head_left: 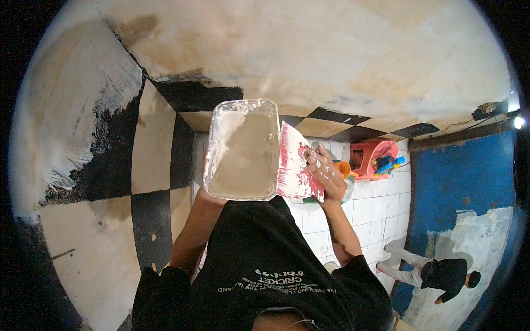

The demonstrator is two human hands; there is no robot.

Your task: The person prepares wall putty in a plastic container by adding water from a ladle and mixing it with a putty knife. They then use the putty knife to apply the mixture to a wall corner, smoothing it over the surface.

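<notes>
We see a clear plastic tub [243, 149] smeared with matt putty, a paint-crusted red brush [295, 165], glossy white floor tiles [370, 209], and rough patchy plaster [331, 49].

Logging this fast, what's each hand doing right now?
Left hand: under the paint tray, holding it up; grip mostly hidden.
Right hand: closed on the wide paintbrush.

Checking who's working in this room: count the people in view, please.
2. The camera wearer, holding a paint tray and brush, fills the lower centre; another person bends by the blue wall, lower right. Others may be hidden.
</notes>
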